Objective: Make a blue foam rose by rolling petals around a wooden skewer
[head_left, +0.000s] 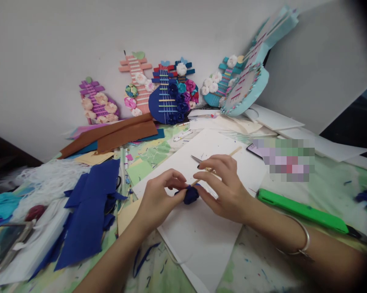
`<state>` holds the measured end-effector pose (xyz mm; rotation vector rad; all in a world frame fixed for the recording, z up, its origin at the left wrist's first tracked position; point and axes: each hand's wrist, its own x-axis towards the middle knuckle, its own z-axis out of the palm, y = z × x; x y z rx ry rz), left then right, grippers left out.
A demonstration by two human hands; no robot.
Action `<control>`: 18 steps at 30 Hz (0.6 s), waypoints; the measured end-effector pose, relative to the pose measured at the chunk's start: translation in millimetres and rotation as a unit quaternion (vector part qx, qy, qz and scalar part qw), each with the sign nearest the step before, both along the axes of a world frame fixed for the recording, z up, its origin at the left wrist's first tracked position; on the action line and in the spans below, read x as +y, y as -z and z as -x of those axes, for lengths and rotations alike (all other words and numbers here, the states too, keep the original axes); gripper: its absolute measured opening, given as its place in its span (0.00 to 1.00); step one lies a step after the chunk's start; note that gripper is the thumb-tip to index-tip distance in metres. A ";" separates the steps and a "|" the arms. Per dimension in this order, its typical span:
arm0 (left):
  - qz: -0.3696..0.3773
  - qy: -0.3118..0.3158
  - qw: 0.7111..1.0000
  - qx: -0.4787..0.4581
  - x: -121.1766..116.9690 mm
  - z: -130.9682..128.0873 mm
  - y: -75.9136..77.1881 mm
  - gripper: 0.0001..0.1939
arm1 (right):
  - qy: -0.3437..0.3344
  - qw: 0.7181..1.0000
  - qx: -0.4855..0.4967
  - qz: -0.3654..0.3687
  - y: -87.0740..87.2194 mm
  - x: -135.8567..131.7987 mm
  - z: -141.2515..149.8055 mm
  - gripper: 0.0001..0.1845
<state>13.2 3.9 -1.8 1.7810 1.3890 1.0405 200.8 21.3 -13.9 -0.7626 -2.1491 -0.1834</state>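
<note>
A small dark blue rosette (191,195) is pinched between the thumb and fingers of my left hand (160,199). A thin wooden stick (235,151) slants down to the top of the rosette. My right hand (226,189) is closed around the stick's lower part, its thumb touching the rosette's right side. The pointed blade of a pair of scissors (197,158) sticks out by my right fingers, and its gold handle is partly covered by them. I cannot tell whether the scissors are held or lying down. Below both hands lies a white sheet (202,244).
Blue sheets (82,219) and white cord (46,179) lie left. A green utility knife (302,211) and a phone (255,150) with a blurred screen are right. Decorated toy guitars (163,97) stand along the wall behind brown sheets (125,134). A second phone (9,244) rests lower left.
</note>
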 end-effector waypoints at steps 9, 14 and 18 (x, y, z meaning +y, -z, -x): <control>0.101 -0.052 0.972 -0.206 3.7 0.7 6.1 0.13 | -0.011 0.994 0.032 0.101 5.4 2.4 2.5 0.05; 0.103 -0.054 0.966 -0.232 3.8 -2.0 9.6 0.14 | -0.001 0.990 0.033 0.137 6.4 4.3 2.8 0.04; 0.098 -0.058 0.967 -0.229 4.0 -3.1 9.8 0.14 | -0.012 0.986 0.037 0.163 5.9 5.2 2.8 0.03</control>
